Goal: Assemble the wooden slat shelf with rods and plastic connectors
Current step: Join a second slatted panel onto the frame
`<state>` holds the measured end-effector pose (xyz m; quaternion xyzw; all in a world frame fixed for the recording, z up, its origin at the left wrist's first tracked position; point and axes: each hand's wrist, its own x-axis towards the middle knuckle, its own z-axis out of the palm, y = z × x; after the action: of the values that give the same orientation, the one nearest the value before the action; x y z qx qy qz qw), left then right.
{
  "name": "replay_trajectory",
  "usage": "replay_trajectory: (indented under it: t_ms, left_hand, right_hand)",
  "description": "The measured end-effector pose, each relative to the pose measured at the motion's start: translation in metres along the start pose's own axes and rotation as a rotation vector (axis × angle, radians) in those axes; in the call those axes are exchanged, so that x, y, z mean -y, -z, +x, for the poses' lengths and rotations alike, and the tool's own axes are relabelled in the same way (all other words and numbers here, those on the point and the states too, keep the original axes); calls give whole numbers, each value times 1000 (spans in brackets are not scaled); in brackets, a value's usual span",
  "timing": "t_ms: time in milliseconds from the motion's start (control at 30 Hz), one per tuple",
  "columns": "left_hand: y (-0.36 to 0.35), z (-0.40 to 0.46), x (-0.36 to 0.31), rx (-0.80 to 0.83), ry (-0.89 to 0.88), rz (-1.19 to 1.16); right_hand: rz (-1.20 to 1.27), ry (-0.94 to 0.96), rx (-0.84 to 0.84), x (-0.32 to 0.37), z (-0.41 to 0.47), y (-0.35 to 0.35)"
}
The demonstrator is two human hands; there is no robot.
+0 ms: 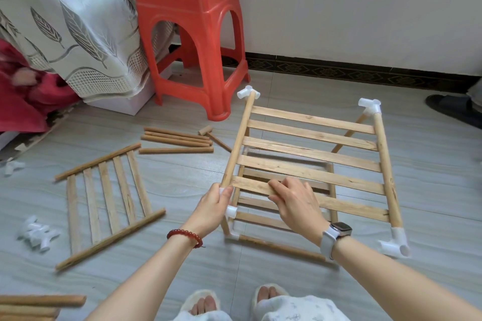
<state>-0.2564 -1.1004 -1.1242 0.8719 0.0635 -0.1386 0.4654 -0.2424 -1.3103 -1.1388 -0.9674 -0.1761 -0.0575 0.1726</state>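
Note:
A wooden slat panel (310, 154) is held tilted above a lower shelf frame (263, 219) on the floor. White plastic connectors sit on its far left corner (247, 92), far right corner (370, 105) and near right corner (395, 242). My left hand (214, 206) grips a white connector at the near left end of the panel's side rod. My right hand (294, 200) rests on the nearest slats with its fingers curled over one. Another connector (231, 211) tops the lower frame's upright rod just below my left hand.
A spare slat panel (107, 198) lies on the floor at left. Several loose rods (177, 139) and a small wooden mallet (214, 137) lie behind it. Loose white connectors (36, 233) are at far left. A red plastic stool (193, 39) stands by the wall. More rods (34, 303) lie at bottom left.

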Motion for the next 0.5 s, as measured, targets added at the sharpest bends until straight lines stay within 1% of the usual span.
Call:
replay_trajectory:
  t_ms: [100, 167, 233, 267, 300, 367, 467, 500]
  left_hand:
    - [-2, -5, 2, -3, 9, 24]
    - [-2, -8, 2, 71, 33, 62]
    - [0, -7, 0, 158, 60, 75]
    - [2, -4, -3, 172, 56, 63]
    - [3, 1, -7, 157, 41, 54]
    - [11, 11, -11, 68, -1, 90]
    - [18, 24, -18, -14, -70, 223]
    - [18, 27, -18, -30, -91, 255]
  right_hand:
    - [6, 34, -35, 0, -9, -2]
    - [13, 70, -40, -5, -14, 2]
    - [6, 151, -15, -16, -16, 8]
    - [-8, 204, 7, -23, -18, 13]
    - [-28, 253, 22, -32, -19, 18]
    - [-75, 308, 44, -49, -20, 29]
    - [-199, 258, 66, -74, -24, 54]
    - [-255, 213, 100, -83, -26, 65]
